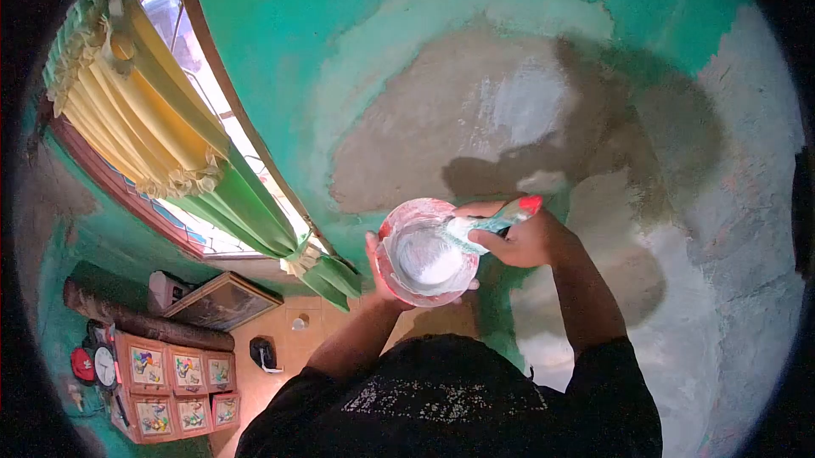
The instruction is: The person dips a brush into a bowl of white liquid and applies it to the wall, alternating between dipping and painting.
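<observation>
My left hand cups a small red bucket from below; white paint or plaster fills the bucket's inside. A paintbrush with a red-tipped, teal-smeared handle is gripped in my right hand. Its bristles dip into the white mix at the bucket's right rim. Both hands are held up close to a green wall that has a bare brown-grey patch and a small white daub.
A window with yellow and green curtains is on the left. Below stand framed pictures, a wall clock, a rolled mat and a tiled floor. Rough grey plaster covers the wall's right side.
</observation>
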Demonstrator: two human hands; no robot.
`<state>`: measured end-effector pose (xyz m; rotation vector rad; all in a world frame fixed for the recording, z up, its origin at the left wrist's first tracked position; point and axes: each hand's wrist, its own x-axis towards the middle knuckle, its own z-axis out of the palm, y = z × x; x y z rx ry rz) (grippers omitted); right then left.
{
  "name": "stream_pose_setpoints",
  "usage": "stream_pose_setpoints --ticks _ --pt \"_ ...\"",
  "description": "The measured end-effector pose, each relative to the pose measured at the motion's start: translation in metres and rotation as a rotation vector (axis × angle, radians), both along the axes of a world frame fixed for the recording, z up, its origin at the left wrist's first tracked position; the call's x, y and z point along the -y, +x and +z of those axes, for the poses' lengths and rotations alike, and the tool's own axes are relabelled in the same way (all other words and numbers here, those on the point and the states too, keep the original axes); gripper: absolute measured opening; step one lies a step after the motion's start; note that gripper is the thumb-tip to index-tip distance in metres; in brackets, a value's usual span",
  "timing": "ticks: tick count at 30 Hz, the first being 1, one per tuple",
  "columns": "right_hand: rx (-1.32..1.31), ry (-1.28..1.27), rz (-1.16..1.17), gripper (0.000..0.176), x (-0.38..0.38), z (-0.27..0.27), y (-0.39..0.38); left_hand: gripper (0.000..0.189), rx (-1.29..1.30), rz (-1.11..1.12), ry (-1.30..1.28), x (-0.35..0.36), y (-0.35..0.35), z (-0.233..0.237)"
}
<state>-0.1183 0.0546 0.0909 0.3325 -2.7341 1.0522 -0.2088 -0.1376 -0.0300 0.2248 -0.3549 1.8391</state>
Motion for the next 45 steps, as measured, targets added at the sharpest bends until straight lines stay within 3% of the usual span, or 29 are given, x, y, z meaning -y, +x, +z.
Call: stream_pose_setpoints --ticks 5,9,13,15,16,19,23,28,32,35,45 --pt "0.027 -0.352 -0.151 0.039 -0.014 -0.012 0.01 0.117 -0.345 0.141 -0.051 0.001 -0.009 -0.005" --pt "-0.073 -0.674 -0.256 0.042 -0.012 -0.028 0.01 0.117 -0.327 0.116 -0.073 0.002 -0.009 -0.005" --pt "-0.05 -0.376 -0.218 0.037 -0.001 -0.019 0.013 0.117 -0.392 0.162 -0.202 0.002 -0.008 -0.006" --pt "0.041 -0.219 -0.173 0.033 0.01 -0.005 0.018 0.118 -0.283 0.18 -0.262 0.0 -0.003 0.003" --pt "-0.123 -0.084 0.0 0.03 0.013 0.004 0.017 0.118 -0.228 0.19 -0.293 -0.001 -0.001 0.007" --pt "0.027 -0.004 0.147 0.029 0.009 0.023 0.018 0.12 -0.16 0.079 -0.245 0.004 0.0 0.005" --pt "0.047 0.006 0.307 0.03 0.007 0.037 0.009 0.123 -0.345 0.031 -0.127 0.001 -0.007 -0.01" --pt "0.153 -0.016 0.313 0.031 0.02 0.032 -0.005 0.125 -0.007 -0.085 0.009 0.005 0.004 0.009" --pt "0.196 -0.026 0.315 0.031 0.022 0.029 -0.009 0.125 -0.279 -0.079 -0.122 0.005 -0.004 -0.004" --pt "0.195 -0.04 0.334 0.032 0.019 0.032 -0.008 0.125 -0.337 -0.064 -0.078 0.002 -0.006 -0.008" --pt "0.193 -0.083 0.328 0.032 0.014 0.022 -0.006 0.125 -0.222 -0.038 -0.127 0.002 -0.003 -0.002"
